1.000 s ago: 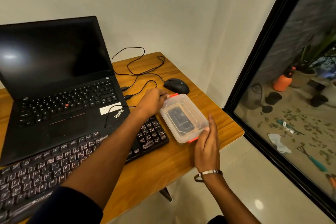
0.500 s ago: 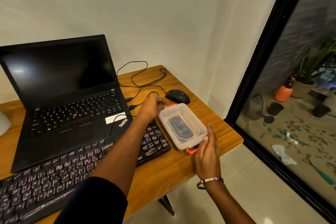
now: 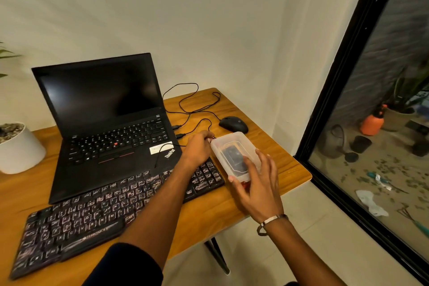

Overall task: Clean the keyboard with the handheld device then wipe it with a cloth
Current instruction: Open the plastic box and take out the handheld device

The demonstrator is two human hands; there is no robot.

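Note:
A clear plastic box [image 3: 232,140] with red clips sits on the wooden table's right end, and a dark handheld device [image 3: 231,154] shows through its lid. My left hand [image 3: 198,147] reaches across the keyboard, its fingers curled at the red clip on the box's far end. Fingers spread and fairly straight, my right hand [image 3: 257,181] lies over the box's near end, touching the lid. The dusty black keyboard [image 3: 92,213] lies in front of the laptop [image 3: 109,127], its right end next to the box.
A black mouse [image 3: 234,123] and its looped cables [image 3: 192,104] lie behind the box. A white plant pot [image 3: 19,152] stands at the far left. The table edge [image 3: 299,181] runs just right of the box, with a black-framed glass door [image 3: 343,72] beyond.
My right hand has moved from the box's near red clip up onto the lid, fingers spreading. My left hand stays at the far clip. The view has tilted upward.

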